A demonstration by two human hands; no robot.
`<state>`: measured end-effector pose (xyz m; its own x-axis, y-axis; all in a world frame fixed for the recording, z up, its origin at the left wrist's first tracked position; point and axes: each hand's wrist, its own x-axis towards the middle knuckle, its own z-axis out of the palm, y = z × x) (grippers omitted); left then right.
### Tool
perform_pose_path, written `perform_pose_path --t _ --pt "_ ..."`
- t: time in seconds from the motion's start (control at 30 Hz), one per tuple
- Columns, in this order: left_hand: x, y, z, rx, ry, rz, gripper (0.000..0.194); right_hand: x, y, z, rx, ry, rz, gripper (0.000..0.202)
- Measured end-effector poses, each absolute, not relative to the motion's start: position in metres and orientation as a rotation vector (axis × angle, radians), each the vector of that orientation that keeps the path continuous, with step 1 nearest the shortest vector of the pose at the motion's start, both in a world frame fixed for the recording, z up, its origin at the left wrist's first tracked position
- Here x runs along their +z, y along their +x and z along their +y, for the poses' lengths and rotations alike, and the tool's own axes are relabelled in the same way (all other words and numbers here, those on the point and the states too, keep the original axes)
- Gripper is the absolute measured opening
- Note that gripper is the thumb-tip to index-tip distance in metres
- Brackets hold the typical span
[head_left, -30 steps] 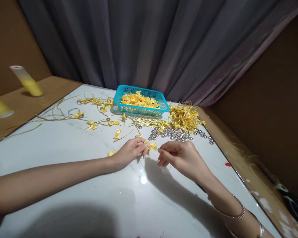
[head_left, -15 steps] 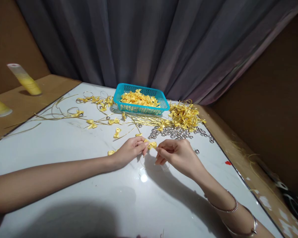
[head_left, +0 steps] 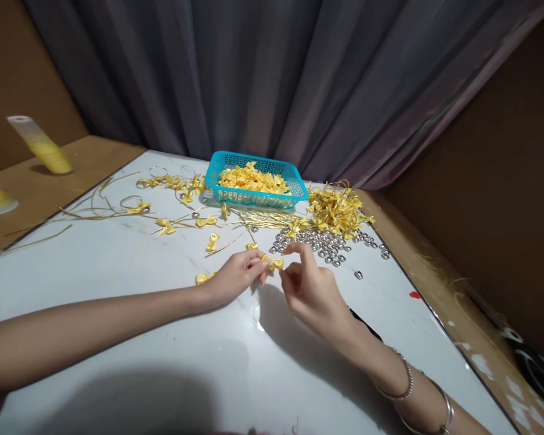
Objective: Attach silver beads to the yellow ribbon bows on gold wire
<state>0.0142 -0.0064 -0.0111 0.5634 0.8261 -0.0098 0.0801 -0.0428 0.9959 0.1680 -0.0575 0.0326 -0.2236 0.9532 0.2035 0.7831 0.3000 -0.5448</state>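
Pinched in the fingertips of my left hand [head_left: 242, 273] is a small yellow ribbon bow [head_left: 277, 264]. My right hand [head_left: 315, 293] is curled just right of the bow, its index finger raised and bent, the thumb and other fingers closed near the bow's edge. Whatever those fingers pinch is too small or hidden to name. Beside my left hand lies another yellow bow [head_left: 203, 278], partly covered by the wrist. Beyond my right hand spreads a cluster of silver oval beads [head_left: 324, 241].
A blue basket [head_left: 257, 199] of yellow bows stands at the back. Right of it is a heap of bows with cords [head_left: 338, 208]; gold cords [head_left: 267, 218] lie in front. Yellow spools [head_left: 49, 156] stand left. A black strip [head_left: 365, 323] shows beside my right wrist.
My right hand has turned and lifted its index finger, and its wrist has shifted left. My left hand still grips the bow. The thin loops below the hands no longer show.
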Motion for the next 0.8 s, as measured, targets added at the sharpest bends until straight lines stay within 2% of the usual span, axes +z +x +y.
perform_pose_path --t 0.13,0.37,0.53,0.6,0.7,0.8 --pt "-0.01 0.015 -0.008 0.694 1.552 0.822 0.026 0.017 0.162 -0.058 0.345 -1.538 -2.158 0.021" --pt "-0.01 0.015 -0.012 0.678 1.573 0.839 0.024 0.02 0.167 -0.053 0.506 -1.529 -2.162 0.009" --pt "-0.008 0.013 -0.015 0.693 1.645 0.8 0.023 0.041 0.188 -0.042 0.586 -1.536 -1.921 0.02" --pt "-0.008 0.012 -0.017 0.709 1.707 0.769 0.025 0.041 0.196 -0.033 0.792 -1.515 -1.767 0.026" --pt "-0.007 0.011 -0.02 0.712 1.785 0.73 0.025 0.035 0.202 -0.024 1.364 -1.388 -1.535 0.04" --pt "-0.007 0.011 -0.02 0.693 1.838 0.714 0.024 0.032 0.198 -0.023 1.612 -1.321 -1.397 0.05"
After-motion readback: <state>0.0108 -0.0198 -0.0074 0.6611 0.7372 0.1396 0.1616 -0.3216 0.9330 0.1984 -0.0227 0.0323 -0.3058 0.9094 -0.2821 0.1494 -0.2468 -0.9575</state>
